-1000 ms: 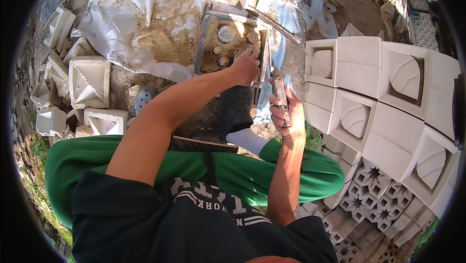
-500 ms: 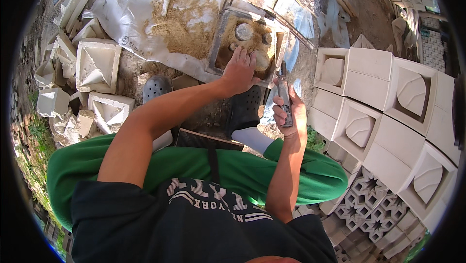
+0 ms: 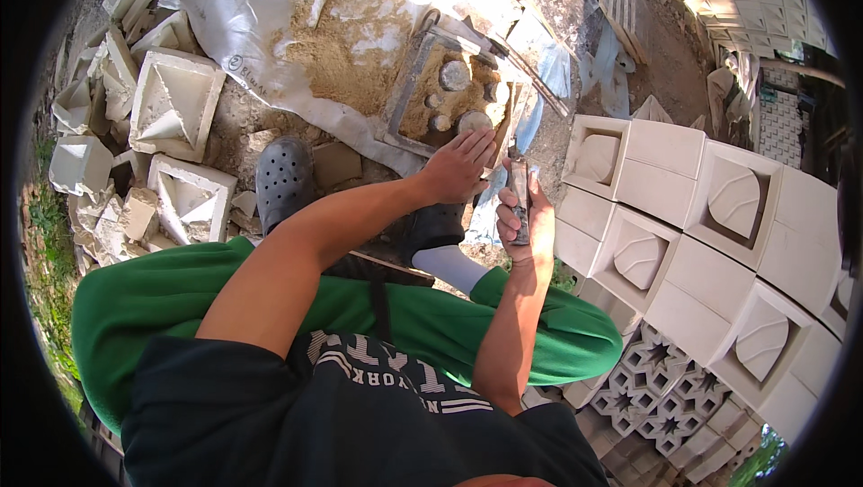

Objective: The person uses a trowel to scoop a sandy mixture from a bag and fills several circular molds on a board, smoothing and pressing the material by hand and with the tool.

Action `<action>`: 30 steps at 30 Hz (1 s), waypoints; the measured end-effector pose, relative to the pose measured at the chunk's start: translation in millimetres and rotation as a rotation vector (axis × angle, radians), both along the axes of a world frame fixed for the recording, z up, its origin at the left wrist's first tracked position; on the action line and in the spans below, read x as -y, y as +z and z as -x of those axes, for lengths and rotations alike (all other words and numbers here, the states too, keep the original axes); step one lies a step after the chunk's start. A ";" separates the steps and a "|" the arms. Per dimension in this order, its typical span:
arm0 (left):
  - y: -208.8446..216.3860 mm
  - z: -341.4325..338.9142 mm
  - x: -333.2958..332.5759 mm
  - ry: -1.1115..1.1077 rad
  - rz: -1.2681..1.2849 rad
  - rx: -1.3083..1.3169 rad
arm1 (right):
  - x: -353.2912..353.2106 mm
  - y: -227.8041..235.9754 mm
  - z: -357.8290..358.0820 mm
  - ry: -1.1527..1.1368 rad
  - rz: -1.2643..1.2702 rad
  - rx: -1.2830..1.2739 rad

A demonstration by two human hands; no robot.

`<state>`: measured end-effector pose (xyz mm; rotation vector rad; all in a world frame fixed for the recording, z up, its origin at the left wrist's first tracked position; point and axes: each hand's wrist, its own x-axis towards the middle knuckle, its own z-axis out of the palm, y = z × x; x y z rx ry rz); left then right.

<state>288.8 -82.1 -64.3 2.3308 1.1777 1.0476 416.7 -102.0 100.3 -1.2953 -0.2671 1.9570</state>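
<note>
A square mould frame [image 3: 397, 96] stands in front of me, packed with brown sand. Round grey pieces sit in the sand, among them a larger disc [image 3: 455, 75] and another round piece [image 3: 474, 120] at the near side. My left hand [image 3: 458, 166] reaches over the near right corner, fingers stretched out and fingertips by that near round piece; whether they touch it is hard to tell. In my right hand [image 3: 534, 222], just right of the frame, is a narrow grey metal hand tool [image 3: 519, 195], held upright with its thin end pointing away from me.
White plastic sheeting [image 3: 243, 24] with loose sand [image 3: 346, 69] spreads beyond and left. Broken pale cast blocks [image 3: 178, 102] are heaped at the left. Rows of pale blocks [image 3: 661, 150] stand at the right, with star-patterned blocks [image 3: 661, 388] nearer. My dark clogs [image 3: 286, 183] flank the space before the frame.
My left hand has drawn back from the sand toward the frame's near right corner, its fingers straighter. My right hand still grips the tool. The whole view has turned slightly.
</note>
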 end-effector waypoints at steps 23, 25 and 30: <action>82.4 421.7 -58.5 0.184 0.494 -0.799 | 47.6 -173.6 212.9 0.644 -0.412 1.260; 47.9 390.5 -81.0 0.251 0.521 -0.710 | 54.6 -186.4 204.0 0.590 -0.415 1.274; -50.5 354.4 -83.8 0.496 0.439 -0.578 | 56.4 -189.8 214.4 0.666 -0.670 1.315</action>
